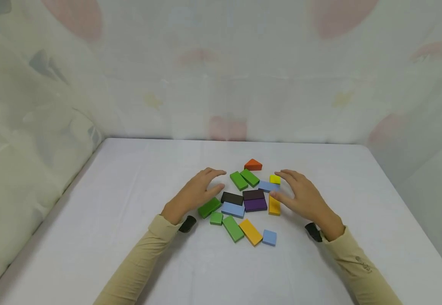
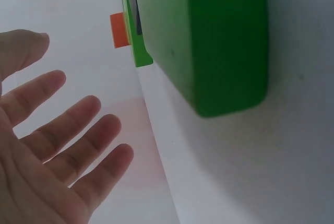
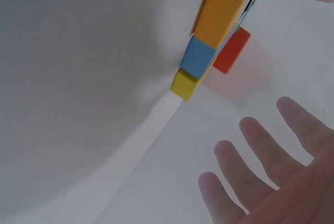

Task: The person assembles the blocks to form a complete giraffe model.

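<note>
Left hand (image 1: 195, 192) and right hand (image 1: 305, 198), fingers loosely spread and empty, flank the blocks (image 1: 255, 205).
An orange block (image 1: 274, 207) lies at six o'clock from the nearer, right hand's fingertips, its long axis twelve-to-six.

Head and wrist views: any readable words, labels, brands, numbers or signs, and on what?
No text readable in any view.
Right sleeve: small dark mark, too small and blurred to tell whether it is lettering.
Blocks: no lettering seen on the visible faces.
Cloth backdrop: faint colored shapes, no legible characters.
</note>
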`<state>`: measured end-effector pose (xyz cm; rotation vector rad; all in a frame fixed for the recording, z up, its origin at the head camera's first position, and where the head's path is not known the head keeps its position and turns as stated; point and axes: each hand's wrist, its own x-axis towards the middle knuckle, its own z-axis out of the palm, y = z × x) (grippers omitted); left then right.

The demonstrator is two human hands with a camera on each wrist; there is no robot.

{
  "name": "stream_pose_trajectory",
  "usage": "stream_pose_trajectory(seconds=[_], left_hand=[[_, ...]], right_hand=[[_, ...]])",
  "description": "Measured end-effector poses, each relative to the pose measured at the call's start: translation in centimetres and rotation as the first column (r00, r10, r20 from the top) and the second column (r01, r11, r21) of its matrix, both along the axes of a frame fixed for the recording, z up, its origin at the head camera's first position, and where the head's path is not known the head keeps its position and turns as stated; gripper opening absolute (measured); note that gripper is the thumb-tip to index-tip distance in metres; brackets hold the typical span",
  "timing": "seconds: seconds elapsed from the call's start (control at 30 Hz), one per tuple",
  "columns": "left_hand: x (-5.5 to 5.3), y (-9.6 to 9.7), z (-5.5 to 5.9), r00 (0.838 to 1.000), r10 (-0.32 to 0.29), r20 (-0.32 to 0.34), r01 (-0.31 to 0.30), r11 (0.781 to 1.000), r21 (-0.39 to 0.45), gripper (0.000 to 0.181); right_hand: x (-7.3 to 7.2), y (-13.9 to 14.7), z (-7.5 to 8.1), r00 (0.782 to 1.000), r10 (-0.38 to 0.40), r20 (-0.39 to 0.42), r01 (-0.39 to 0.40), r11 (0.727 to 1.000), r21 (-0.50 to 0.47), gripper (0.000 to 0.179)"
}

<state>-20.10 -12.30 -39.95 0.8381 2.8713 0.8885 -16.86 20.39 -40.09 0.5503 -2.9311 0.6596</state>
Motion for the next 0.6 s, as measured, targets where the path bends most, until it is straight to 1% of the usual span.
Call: stream_pose_trajectory(seconds=[0.17,0.3,0.43,0.6], left_hand=[[0.1,0.4,0.2,0.999,-0.043,0.025,0.043,0.999,-0.013,0.044],[0.3,0.7,0.2,0.997,-0.074,0.037,0.075,0.997,-0.027,0.044],[0.6,1.1,0.3,0.993,-0.108,0.041,0.11,0.993,-0.044,0.044],[1.0,1.4,0.6,0.989,-0.138,0.059,0.141,0.988,-0.059,0.041]], right_hand=[[0.4,-0.5,0.4,0.999,0.015,0.045,-0.015,1.0,-0.008,0.068],[0.9,-0.9,0.6,0.995,0.044,0.088,-0.041,0.998,-0.037,0.069],[1.4,-1.5,0.8,0.99,0.075,0.122,-0.069,0.996,-0.047,0.07],[1.8,-2.2,0.7,0.985,0.109,0.135,-0.102,0.993,-0.055,0.069]])
